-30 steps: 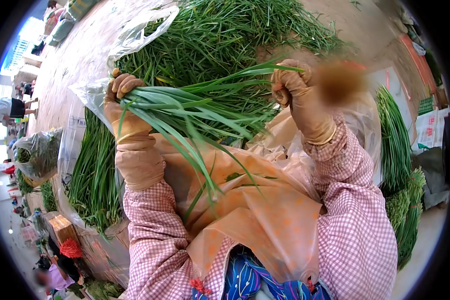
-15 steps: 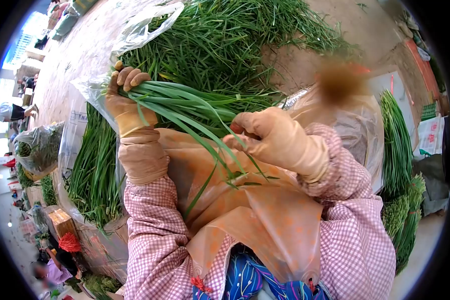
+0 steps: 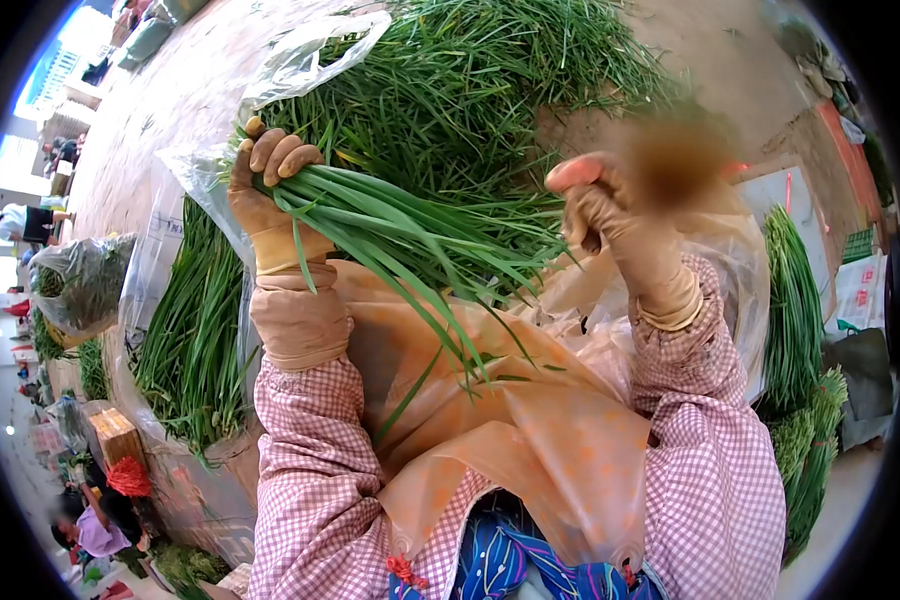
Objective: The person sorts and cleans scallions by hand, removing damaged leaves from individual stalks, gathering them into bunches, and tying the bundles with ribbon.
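My left hand (image 3: 275,190), in a tan glove, is closed around one end of a bunch of garlic chives (image 3: 400,220). The long flat leaves fan out to the right and droop over the orange-patterned plastic apron (image 3: 510,430) on my lap. To the right of the leaf tips, my gloved right hand (image 3: 615,205) is raised with its fingers curled in. Whatever may be between those fingers is hidden. Several loose leaf pieces (image 3: 500,370) lie on the apron. Beyond both hands spreads a large heap of loose chives (image 3: 450,90).
Clear plastic sheeting (image 3: 315,60) edges the heap. Chives in a plastic-lined box (image 3: 195,340) stand on the left, near a filled plastic bag (image 3: 80,285). Tied bundles (image 3: 795,310) lie at right. A blurred brown spot covers part of the upper right. People are at far left.
My right hand has moved up and right, away from the leaves, its fingers now curled tighter. My left hand still holds the bunch; the view has shifted slightly.
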